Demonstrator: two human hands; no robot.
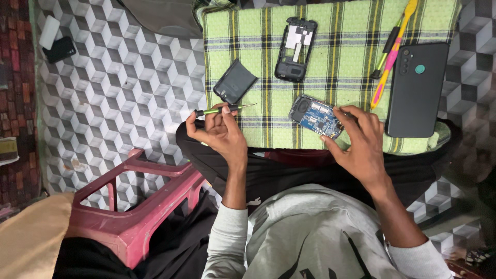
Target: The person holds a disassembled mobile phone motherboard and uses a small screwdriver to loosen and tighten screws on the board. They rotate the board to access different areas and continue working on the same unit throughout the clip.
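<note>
On the green checked cloth [330, 46], the right hand [361, 147] grips a small opened phone with a blue circuit board [316, 116] at the cloth's near edge. Left hand [219, 132] — fingers closed on a green-handled screwdriver [222, 109] — points its tip toward a black battery [235, 81] just beyond.

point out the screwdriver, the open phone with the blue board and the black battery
screwdriver [219, 110], head view, on its green handle beside the left hand's fingers
open phone [314, 114], head view, on the blue board
battery [235, 81], head view, on the middle of its dark face
</note>
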